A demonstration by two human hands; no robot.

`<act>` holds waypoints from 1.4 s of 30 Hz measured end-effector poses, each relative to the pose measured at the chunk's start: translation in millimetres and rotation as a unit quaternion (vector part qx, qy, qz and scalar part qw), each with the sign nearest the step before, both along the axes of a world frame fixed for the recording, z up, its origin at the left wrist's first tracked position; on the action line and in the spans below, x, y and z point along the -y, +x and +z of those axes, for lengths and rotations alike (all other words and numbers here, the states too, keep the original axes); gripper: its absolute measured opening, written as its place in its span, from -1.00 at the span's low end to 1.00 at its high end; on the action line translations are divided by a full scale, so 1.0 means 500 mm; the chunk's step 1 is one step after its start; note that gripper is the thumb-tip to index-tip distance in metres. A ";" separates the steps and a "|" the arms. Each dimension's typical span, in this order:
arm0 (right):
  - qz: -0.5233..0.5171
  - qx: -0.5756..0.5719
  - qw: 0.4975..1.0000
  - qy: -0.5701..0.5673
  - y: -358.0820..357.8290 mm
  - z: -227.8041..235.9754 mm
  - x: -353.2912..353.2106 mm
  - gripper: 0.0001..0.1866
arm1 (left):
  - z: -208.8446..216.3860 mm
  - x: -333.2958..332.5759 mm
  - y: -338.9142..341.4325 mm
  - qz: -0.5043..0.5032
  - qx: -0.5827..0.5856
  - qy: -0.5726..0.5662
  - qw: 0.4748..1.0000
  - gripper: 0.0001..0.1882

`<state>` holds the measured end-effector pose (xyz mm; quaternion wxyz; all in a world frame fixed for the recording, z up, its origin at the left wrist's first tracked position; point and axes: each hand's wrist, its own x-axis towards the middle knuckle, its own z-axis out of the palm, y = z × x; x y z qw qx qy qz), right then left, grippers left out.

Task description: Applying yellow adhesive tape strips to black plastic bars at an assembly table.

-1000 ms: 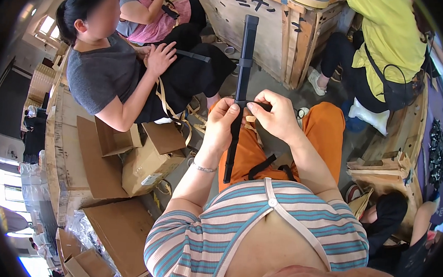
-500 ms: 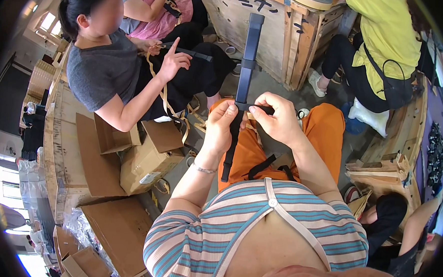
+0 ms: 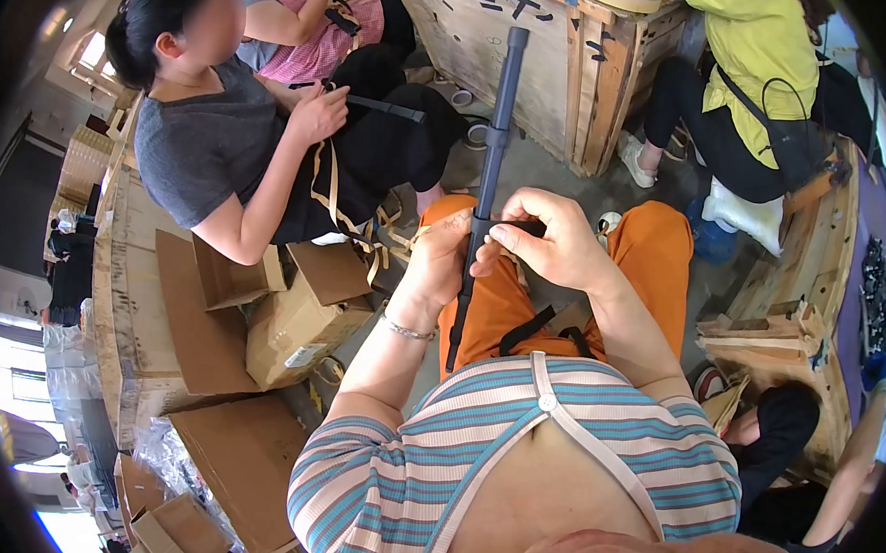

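Note:
A long, dark grey folded webbing strap (image 3: 493,159) stands up from between my hands, its narrow edge showing. A thin dark band crosses it partway up. My left hand (image 3: 440,254) is closed around the strap's lower part, and a black tail (image 3: 456,332) hangs below the fingers over my orange trousers. My right hand (image 3: 555,240) pinches a short black strip (image 3: 524,227) that comes off the strap's side at the left fingers. Exactly how the strip joins the strap is hidden by my fingers.
At the left a person in a grey shirt (image 3: 204,149) holds a dark strap and tan strips. Open cardboard boxes (image 3: 305,319) stand at my left. A wooden crate (image 3: 534,71) is ahead, another wooden crate (image 3: 760,343) at the right. A person in yellow (image 3: 759,73) sits beyond.
The strap has turned from its broad face to its narrow edge. My left fingers have wrapped further around it. The grey-shirted person's raised hand has lowered onto their strap.

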<state>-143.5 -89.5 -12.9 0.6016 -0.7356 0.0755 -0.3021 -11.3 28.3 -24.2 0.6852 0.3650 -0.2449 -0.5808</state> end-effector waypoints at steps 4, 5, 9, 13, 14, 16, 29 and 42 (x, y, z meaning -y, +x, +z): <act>0.007 0.011 0.999 -0.048 -0.006 0.008 0.004 -0.83 | 0.010 0.005 0.005 -0.082 -0.057 0.014 0.995 -0.67; 0.013 0.040 0.997 -0.060 -0.006 0.008 0.003 -0.82 | 0.011 0.005 0.004 -0.083 -0.056 0.015 0.995 -0.67; 0.024 0.022 0.999 -0.004 -0.010 0.004 -0.002 -0.83 | 0.021 0.004 -0.007 -0.092 -0.053 0.032 0.994 -0.63; -0.031 0.021 0.999 -0.039 -0.006 0.009 -0.011 -0.85 | 0.017 0.004 0.000 -0.136 -0.059 0.018 0.989 -0.62; -0.047 0.022 0.997 -0.051 -0.005 0.009 -0.013 -0.85 | 0.016 0.002 -0.001 -0.136 -0.059 0.019 0.989 -0.62; -0.059 0.024 0.998 -0.027 0.004 -0.006 -0.019 -0.85 | 0.020 0.003 -0.008 -0.092 -0.022 0.029 0.995 -0.59; -0.132 -0.191 0.971 0.061 0.041 -0.182 0.026 -0.73 | 0.055 0.019 -0.033 -0.183 -0.133 -0.091 0.970 -0.62; -0.022 -0.156 0.948 0.277 0.027 -0.171 0.040 -0.79 | 0.024 0.065 -0.015 0.037 0.004 -0.133 0.990 -0.56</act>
